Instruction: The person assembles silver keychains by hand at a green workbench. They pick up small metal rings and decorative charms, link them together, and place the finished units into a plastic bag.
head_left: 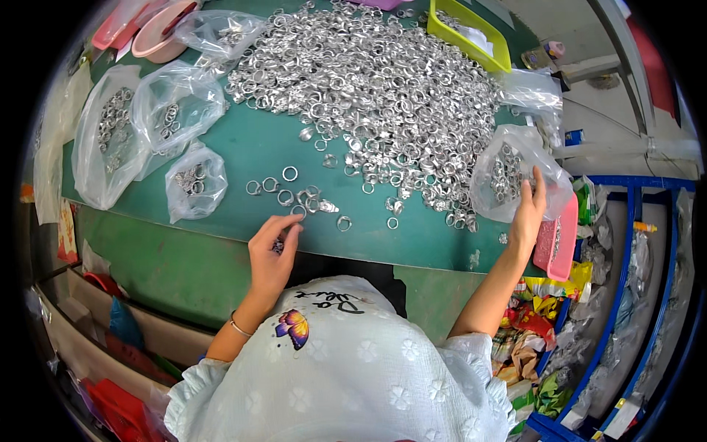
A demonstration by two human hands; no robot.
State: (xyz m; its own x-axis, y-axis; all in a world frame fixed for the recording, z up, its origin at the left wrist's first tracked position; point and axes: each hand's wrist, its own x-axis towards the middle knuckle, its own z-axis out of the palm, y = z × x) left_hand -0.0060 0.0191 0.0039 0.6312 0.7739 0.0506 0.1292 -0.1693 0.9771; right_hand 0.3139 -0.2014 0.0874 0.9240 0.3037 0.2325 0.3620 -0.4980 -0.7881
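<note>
My left hand (271,252) is over the table's near edge, fingers curled around several silver-coloured rings (278,246) that show in the palm. Its fingertips are at a ring (298,211), one of a small loose group (311,197) on the green tabletop. To the right, my right hand (527,210) reaches to the mouth of a clear plastic bag (486,193) with rings inside. Its fingers are stretched out, thumb apart, and no ring shows between them. A large heap of silver rings (375,88) covers the far middle of the table.
Clear bags with rings (103,177) and a smaller bag (210,195) lie at the left. A yellow-green basin (502,53) is at the far right, a pink tray (563,247) at the right edge. Blue shelving (626,272) and wrappers (534,324) are beside the table.
</note>
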